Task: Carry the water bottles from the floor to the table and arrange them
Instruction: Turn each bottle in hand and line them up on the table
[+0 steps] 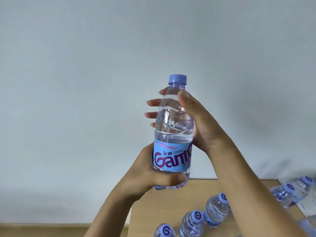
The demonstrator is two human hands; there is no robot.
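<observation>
Filling the background, a pale wall (85, 65) rises behind the wooden bench (171, 202), where capped bottles (215, 211) stand in a row. Above it, an upright water bottle (172, 134) is gripped by the right hand (196, 120) at its upper body, while the left hand (150, 175) wraps its base.

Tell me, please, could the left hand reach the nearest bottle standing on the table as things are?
Probably not yet: the left hand is wrapped round the base of the held bottle. The nearest standing bottle sits just below it, nothing between.

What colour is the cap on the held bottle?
Light purple-blue cap on the held bottle; head view shows it.
</observation>
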